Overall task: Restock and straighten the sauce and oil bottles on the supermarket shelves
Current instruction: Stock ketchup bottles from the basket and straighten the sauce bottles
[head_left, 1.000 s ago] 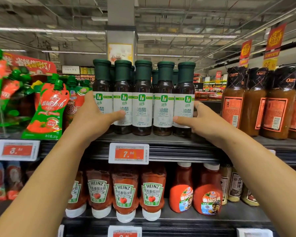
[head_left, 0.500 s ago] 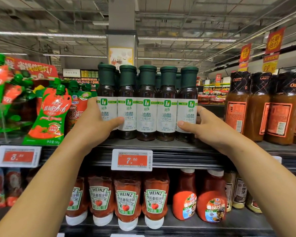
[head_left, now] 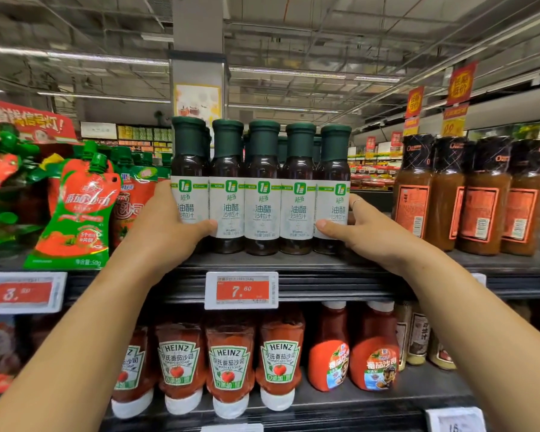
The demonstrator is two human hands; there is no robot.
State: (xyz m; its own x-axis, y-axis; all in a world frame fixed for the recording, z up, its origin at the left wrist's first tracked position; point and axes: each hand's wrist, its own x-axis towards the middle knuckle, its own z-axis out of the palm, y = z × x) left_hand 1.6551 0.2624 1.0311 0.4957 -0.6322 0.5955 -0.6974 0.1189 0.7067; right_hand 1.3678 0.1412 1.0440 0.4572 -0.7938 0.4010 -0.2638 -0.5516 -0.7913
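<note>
A front row of several dark dressing bottles (head_left: 262,194) with green caps and white labels stands upright on the upper shelf (head_left: 293,263). More of the same stand behind them. My left hand (head_left: 166,232) grips the leftmost bottle (head_left: 189,182), thumb across its front. My right hand (head_left: 371,232) grips the rightmost bottle (head_left: 334,188), thumb on the label and fingers behind it. The two hands bracket the row from both ends, and the bottles stand tight together, labels facing out.
Red and green ketchup pouches (head_left: 75,207) hang to the left. Orange sauce bottles (head_left: 468,194) stand to the right on the same shelf. Heinz ketchup bottles (head_left: 228,366) and red squeeze bottles (head_left: 353,350) fill the shelf below. Price tags (head_left: 242,289) line the shelf edge.
Both hands stay at the ends of the row and have closed in slightly. The view has tilted up a little, so the shelf sits lower in frame.
</note>
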